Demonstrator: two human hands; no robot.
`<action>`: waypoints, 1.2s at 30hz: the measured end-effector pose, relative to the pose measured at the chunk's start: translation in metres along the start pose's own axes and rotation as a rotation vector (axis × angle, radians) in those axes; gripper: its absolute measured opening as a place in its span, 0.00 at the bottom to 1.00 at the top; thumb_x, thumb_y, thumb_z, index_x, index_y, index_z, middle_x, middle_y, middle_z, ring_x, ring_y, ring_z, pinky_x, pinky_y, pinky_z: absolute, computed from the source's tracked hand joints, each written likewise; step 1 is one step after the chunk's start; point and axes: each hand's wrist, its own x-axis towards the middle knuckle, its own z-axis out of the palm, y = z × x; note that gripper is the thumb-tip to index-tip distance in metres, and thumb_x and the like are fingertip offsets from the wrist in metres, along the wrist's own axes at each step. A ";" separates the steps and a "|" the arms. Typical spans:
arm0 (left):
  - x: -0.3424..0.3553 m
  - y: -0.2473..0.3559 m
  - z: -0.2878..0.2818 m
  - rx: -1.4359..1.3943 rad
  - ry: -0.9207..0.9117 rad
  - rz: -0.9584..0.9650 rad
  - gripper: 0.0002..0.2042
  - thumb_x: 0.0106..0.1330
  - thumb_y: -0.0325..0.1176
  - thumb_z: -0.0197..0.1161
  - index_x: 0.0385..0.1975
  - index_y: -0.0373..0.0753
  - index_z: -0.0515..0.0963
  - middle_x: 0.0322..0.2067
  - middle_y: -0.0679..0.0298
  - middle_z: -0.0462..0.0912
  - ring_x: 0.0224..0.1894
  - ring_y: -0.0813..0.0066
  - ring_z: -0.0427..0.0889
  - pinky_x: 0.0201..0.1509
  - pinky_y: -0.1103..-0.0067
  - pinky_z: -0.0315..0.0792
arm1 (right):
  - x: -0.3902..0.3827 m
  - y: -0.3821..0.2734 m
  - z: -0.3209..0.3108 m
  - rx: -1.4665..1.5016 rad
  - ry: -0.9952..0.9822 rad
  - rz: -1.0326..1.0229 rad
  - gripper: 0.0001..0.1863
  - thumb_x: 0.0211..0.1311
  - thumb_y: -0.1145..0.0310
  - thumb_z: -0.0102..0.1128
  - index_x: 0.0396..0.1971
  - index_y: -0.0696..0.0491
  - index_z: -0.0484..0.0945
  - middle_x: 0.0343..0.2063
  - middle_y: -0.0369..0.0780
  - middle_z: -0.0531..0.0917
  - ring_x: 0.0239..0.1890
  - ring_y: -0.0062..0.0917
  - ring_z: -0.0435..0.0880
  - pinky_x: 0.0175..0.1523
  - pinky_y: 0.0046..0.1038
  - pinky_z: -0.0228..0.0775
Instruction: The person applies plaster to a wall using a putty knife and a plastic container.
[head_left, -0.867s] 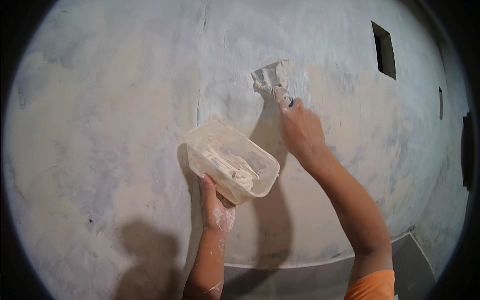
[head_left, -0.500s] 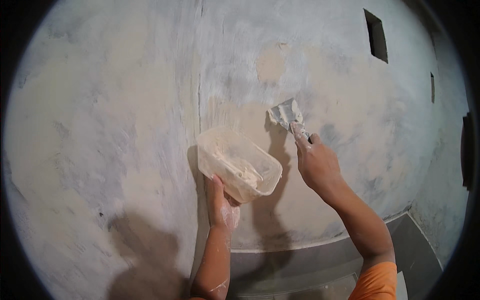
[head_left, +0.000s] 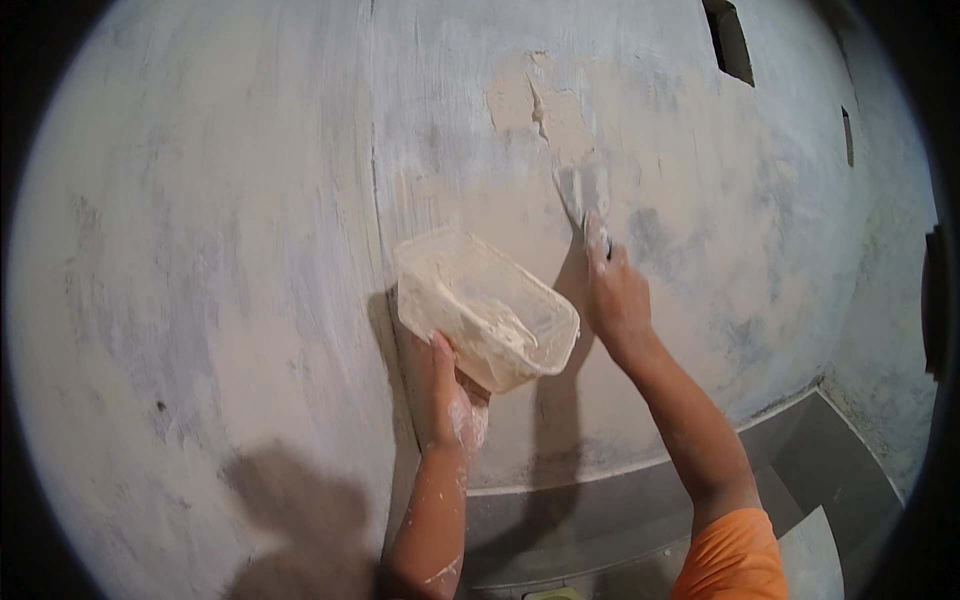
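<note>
My left hand (head_left: 452, 400) is closed on a clear plastic tub (head_left: 540, 310), its thumb against the tub's near side and the fingers hidden beneath. Cream-coloured putty (head_left: 480, 315) is smeared inside the tub, which tilts toward me. Up and to the right, my right hand (head_left: 618, 290) grips a putty knife (head_left: 582, 192), index finger stretched along it. The blade lies against the wall (head_left: 690, 290), just below a fresh, ridged patch of putty (head_left: 535, 105). Dried putty marks both hands.
A vertical crack (head_left: 374, 150) runs down the wall left of the tub. Two dark openings, a larger one (head_left: 728, 42) and a narrow one (head_left: 848, 137), are at upper right. Grey tiling (head_left: 620, 515) lines the bottom. A pale green object (head_left: 553, 594) shows at the lower edge.
The putty knife has gone from hovering over the wall to its surface, with fresh ridged putty now above it. The whole view has shifted, and the tub sits slightly farther right.
</note>
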 end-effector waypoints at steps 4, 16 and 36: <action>0.003 0.006 0.001 -0.128 -0.035 -0.039 0.35 0.76 0.57 0.53 0.77 0.53 0.48 0.68 0.66 0.65 0.67 0.71 0.70 0.66 0.69 0.72 | -0.043 -0.001 -0.031 0.107 -0.144 -0.016 0.34 0.71 0.69 0.50 0.76 0.45 0.57 0.39 0.57 0.80 0.32 0.53 0.85 0.38 0.51 0.78; 0.004 0.006 -0.008 -0.084 -0.021 -0.063 0.36 0.77 0.59 0.49 0.76 0.42 0.54 0.70 0.60 0.66 0.68 0.62 0.70 0.69 0.66 0.70 | 0.116 -0.019 -0.070 0.165 0.096 -0.047 0.20 0.71 0.67 0.53 0.62 0.52 0.75 0.32 0.56 0.84 0.33 0.55 0.82 0.39 0.52 0.73; 0.005 0.003 -0.014 0.016 -0.023 -0.060 0.38 0.77 0.60 0.49 0.77 0.40 0.50 0.71 0.55 0.62 0.72 0.57 0.66 0.73 0.62 0.65 | 0.111 -0.027 -0.111 0.314 0.136 -0.060 0.12 0.71 0.68 0.52 0.39 0.61 0.82 0.32 0.60 0.82 0.37 0.60 0.80 0.44 0.51 0.73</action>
